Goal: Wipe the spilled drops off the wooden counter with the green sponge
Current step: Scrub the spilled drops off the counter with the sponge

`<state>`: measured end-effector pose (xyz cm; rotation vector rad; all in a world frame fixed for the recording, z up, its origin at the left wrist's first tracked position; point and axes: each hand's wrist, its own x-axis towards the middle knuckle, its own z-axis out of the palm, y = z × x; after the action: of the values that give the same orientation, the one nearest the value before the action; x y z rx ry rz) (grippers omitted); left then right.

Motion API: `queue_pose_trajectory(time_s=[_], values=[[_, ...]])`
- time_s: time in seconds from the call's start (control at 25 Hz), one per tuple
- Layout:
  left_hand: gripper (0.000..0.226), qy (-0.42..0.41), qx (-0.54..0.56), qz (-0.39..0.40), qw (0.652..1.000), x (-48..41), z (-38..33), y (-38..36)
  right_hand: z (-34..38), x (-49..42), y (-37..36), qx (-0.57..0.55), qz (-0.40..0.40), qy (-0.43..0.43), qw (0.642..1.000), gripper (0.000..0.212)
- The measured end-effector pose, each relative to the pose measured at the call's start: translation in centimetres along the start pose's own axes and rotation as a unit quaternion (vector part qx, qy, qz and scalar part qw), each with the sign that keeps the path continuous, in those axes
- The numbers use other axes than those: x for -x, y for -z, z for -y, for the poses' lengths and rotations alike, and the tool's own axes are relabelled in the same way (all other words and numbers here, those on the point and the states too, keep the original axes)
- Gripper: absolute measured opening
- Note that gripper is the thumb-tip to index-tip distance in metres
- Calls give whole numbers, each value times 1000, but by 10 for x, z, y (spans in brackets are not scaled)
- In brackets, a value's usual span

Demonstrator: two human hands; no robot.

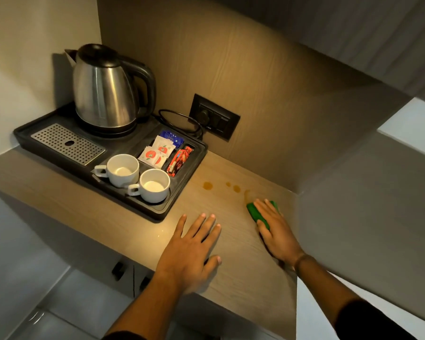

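Note:
Brown spilled drops (207,185) dot the wooden counter (233,266) in a short row, with two smaller ones (236,188) to the right. A faint smear (246,194) lies just beyond the green sponge (253,212). My right hand (275,229) presses flat on the sponge, covering most of it, at the counter's right side. My left hand (192,249) rests palm down on the counter near the front edge, fingers spread, holding nothing.
A black tray (155,212) at the left holds a steel kettle (103,89), two white cups (123,169) (155,185), sachets (157,153) and a drip grate (66,143). A wall socket (215,116) with a plugged cord is behind. A side wall (353,217) bounds the counter on the right.

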<state>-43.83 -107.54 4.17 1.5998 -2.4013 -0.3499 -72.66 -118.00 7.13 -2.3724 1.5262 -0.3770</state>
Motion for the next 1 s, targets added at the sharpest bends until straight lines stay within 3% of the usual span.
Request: queue_pose_trajectory(time_s=[0.2,0.4,0.48,0.64,0.84,0.92,1.0], values=[[73,-2,4,-10,1000,-2,-2,-3,12,-68,6,-4,-72,-155,985,48],[74,-2,3,2,1000,-2,0,-1,24,-20,-17,10,9,37,999,53],[74,-3,6,1,1000,-3,-1,0,7,-15,-6,4,-8,16,1000,50],[75,0,4,3,1000,-4,-2,1,34,-89,-6,-3,-54,-105,993,49],[75,1,12,9,1000,-4,-2,2,25,-37,-11,6,30,94,995,53],[75,1,13,14,1000,-4,-2,3,10,-38,-2,0,27,87,996,51],[75,1,8,19,1000,-3,-2,5,23,-77,-4,-7,-15,-17,1000,48]])
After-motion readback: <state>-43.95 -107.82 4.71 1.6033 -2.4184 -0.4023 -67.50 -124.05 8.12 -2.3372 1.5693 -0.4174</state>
